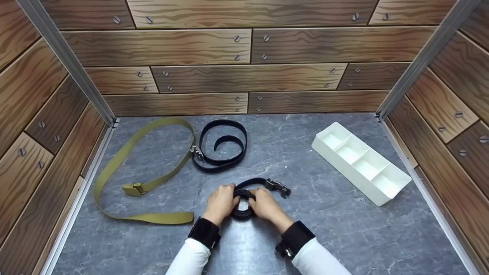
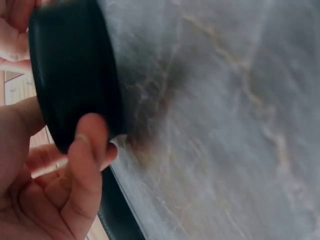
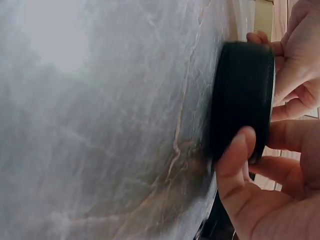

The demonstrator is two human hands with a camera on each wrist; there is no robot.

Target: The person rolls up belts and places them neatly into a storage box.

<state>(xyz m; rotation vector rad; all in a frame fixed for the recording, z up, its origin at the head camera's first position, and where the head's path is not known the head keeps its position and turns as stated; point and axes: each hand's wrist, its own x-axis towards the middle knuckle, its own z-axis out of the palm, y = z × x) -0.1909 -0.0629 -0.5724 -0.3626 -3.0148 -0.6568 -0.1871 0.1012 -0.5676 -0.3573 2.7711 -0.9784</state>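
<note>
Enclosing the scene on three sides, walls printed with brown wood planks and grey screw heads [image 1: 191, 46] meet slim grey metal strips [image 1: 68, 61] at the two far corners. Between them spreads the grey marbled surface [image 1: 133, 248] with its pale veins. Across its left part runs a long olive-green fabric belt [image 1: 164, 218] in a wide open loop, its olive buckle [image 1: 133, 189] inside the curve. A white rectangular tray with four compartments in a row [image 1: 347, 172] sits at the right, set at a slant and well apart from the belts. A loosely coiled black belt [image 1: 214, 169] lies just beside the olive one; its silvery buckle [image 1: 196, 152] meets the olive strap.

White sleeves [image 1: 191, 256] with black wrist bands [image 1: 205, 232] reach in from the near edge. The left hand [image 1: 221, 202] and the right hand [image 1: 269, 206] grip opposite sides of a tightly rolled black belt [image 1: 243, 216], fingers curled and thumbs pressed close. That roll is near the middle, its round opening facing up. An unrolled length arcs from its far side to a dark metal buckle [image 1: 280, 188], beyond the right hand.
</note>
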